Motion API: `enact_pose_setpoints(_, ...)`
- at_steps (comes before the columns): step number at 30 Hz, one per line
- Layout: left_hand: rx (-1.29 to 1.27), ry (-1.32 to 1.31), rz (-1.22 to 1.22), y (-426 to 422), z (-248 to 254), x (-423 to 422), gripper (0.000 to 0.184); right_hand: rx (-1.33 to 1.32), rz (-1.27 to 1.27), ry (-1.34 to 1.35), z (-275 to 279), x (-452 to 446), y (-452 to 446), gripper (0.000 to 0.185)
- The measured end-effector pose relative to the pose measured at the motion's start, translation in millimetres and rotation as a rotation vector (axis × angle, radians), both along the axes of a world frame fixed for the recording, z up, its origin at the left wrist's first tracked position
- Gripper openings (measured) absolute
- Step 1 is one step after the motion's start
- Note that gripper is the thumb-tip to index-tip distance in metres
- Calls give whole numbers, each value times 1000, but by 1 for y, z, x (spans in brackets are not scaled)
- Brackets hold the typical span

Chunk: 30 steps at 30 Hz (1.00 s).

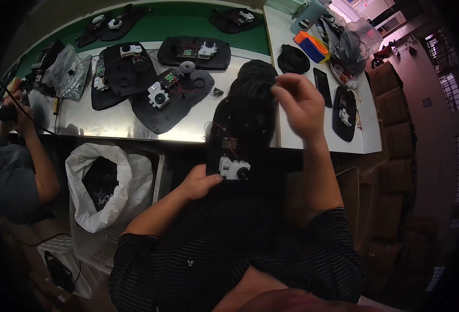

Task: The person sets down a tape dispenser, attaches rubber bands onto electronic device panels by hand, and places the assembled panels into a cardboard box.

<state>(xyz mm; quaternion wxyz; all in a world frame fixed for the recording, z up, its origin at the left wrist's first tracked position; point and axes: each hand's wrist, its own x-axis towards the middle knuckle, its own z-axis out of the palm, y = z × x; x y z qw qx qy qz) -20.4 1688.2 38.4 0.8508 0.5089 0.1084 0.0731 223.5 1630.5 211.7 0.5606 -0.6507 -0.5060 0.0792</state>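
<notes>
My left hand [201, 183] grips the lower left edge of a black plastic shell [242, 125], thumb beside a white gearbox module [234, 169] with a black round part. The shell also carries a small circuit board [230, 143] with thin red wires and a patch of small holes. Raised to the right of the shell, my right hand [302, 106] has loosely bent fingers, with the thumb apart from them and nothing visible between. Just left of its fingertips sits a stack of dark rounded parts [253, 75] on the bench.
Similar black shells [172, 99] with white modules lie on the metal-topped bench [104, 125]. A white sack [97, 192] of parts stands in a crate. An orange and blue tape roll [311, 47] and a phone-like black slab [322, 87] lie right. Another person's arm [40, 161] works left.
</notes>
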Motion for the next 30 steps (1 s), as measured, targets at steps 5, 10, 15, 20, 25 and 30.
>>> enact_pose_setpoints(5,56,-66,63,5,-8,-11,32,-366,-139,-242,-64,46,-10,13)
enact_pose_setpoints(10,-22,-81,155,7,-13,-22,34,-444,-190,-300,-100,43,6,17)
enact_pose_setpoints(15,-71,-53,214,4,-4,-25,36,-510,-141,-538,-107,43,16,19)
enact_pose_setpoints(20,-85,-16,220,2,-8,-23,35,-558,-206,-403,-100,37,19,20)
enact_pose_setpoints(25,-93,-45,156,2,-10,-20,38,-597,-296,-188,-103,40,33,23)
enact_pose_setpoints(30,-111,-44,191,2,-5,-22,35,-374,-224,135,-98,53,13,18)
